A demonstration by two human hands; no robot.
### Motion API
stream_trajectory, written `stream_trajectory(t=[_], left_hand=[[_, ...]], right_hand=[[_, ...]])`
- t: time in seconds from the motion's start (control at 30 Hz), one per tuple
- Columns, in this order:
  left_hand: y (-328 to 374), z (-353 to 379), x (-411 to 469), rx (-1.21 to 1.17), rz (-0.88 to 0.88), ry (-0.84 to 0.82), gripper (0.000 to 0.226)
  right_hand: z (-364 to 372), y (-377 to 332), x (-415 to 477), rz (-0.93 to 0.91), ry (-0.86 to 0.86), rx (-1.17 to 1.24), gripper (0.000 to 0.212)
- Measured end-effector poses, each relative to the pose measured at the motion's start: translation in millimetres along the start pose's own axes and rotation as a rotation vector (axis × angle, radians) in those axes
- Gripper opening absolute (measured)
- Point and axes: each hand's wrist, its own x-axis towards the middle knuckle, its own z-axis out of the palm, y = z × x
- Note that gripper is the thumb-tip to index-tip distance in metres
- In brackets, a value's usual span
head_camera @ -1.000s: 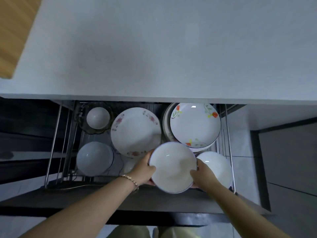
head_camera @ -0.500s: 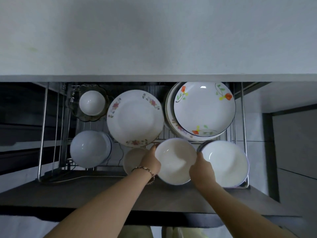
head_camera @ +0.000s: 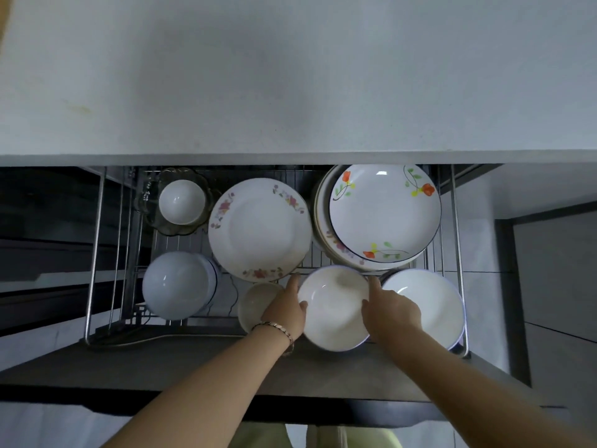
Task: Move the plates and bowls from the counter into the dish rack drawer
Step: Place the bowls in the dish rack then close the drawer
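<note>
- The white bowl [head_camera: 332, 307] sits in the front row of the dish rack drawer [head_camera: 456, 221], held from both sides.
- The left hand [head_camera: 287, 310], with a bracelet [head_camera: 277, 329] at the wrist, curls its fingers round the bowl's left rim, thumb on the lip.
- The right hand [head_camera: 387, 310] grips the right rim, with the thumb on the inside and the forefinger stretched along the far edge.
- Whether the bowl's base rests on the wires cannot be told.
- To its left, the small cream bowl [head_camera: 255, 305] is partly covered by the left hand. To its right, the large white bowl [head_camera: 429, 305] reaches the drawer's right rail.
- The bowl's far rim lies just beside the pink-flowered plate [head_camera: 258, 229] and the stack topped by the orange-flowered plate [head_camera: 384, 211].
- The counter [head_camera: 290, 76] edge overhangs the drawer's back, above that stack.
- Bare wire shows between the cream bowl and the pale blue bowls [head_camera: 176, 284], and behind them towards the glass dish [head_camera: 200, 185] holding a small white bowl [head_camera: 181, 202].
</note>
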Motion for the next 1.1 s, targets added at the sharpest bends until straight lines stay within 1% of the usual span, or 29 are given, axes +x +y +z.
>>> stream_trajectory(t=[0.03,0.1,0.2,0.27,0.33,0.4,0.47,0.53,0.6,0.7,0.77,0.83,0.97,1.03,1.07,1.1], left_hand=[[3,-8,-4,-0.014,0.026,0.039,0.050],[13,-34,-11,-0.067,0.060,0.107,0.035],[33,-91,-17,-0.198,0.096,0.147,0.017],[49,-140,-18,-0.292,0.110,0.180,0.019],[66,-189,-16,-0.292,0.165,0.229,0.019],[87,-244,-11,-0.263,0.237,0.330,0.014],[111,-297,-4,-0.195,0.290,0.424,0.018],[133,-343,7,-0.165,0.323,0.488,0.020],[150,-379,25,-0.157,0.337,0.517,0.024],[168,-420,62,-0.149,0.362,0.530,0.026],[174,-439,88,-0.147,0.373,0.535,0.027],[176,-453,112,-0.156,0.382,0.523,0.028],[175,-465,148,-0.209,0.404,0.486,0.028],[170,-465,161,-0.246,0.417,0.474,0.026],[167,-463,166,-0.264,0.421,0.467,0.023],[164,-461,171,-0.275,0.426,0.459,0.021]], right_hand=[[-10,-4,-3,-0.027,0.003,0.020,0.049],[-40,-14,-8,-0.078,-0.005,0.144,0.045],[-97,-38,-18,-0.197,0.014,0.335,0.031],[-143,-57,-18,-0.287,0.046,0.410,0.026],[-190,-77,-13,-0.330,0.050,0.548,0.016],[-243,-101,0,-0.322,0.058,0.708,0.010],[-294,-124,17,-0.300,0.077,0.829,0.011],[-341,-146,38,-0.255,0.114,0.940,0.015],[-379,-165,64,-0.176,0.147,1.084,0.021],[-426,-189,112,-0.030,0.180,1.331,0.038],[-451,-201,145,0.028,0.194,1.470,0.051],[-473,-210,176,0.054,0.224,1.539,0.059],[-507,-222,223,0.057,0.279,1.656,0.064],[-515,-228,239,0.039,0.270,1.743,0.061],[-516,-230,245,0.031,0.266,1.766,0.054],[-516,-232,248,0.019,0.264,1.767,0.042]])
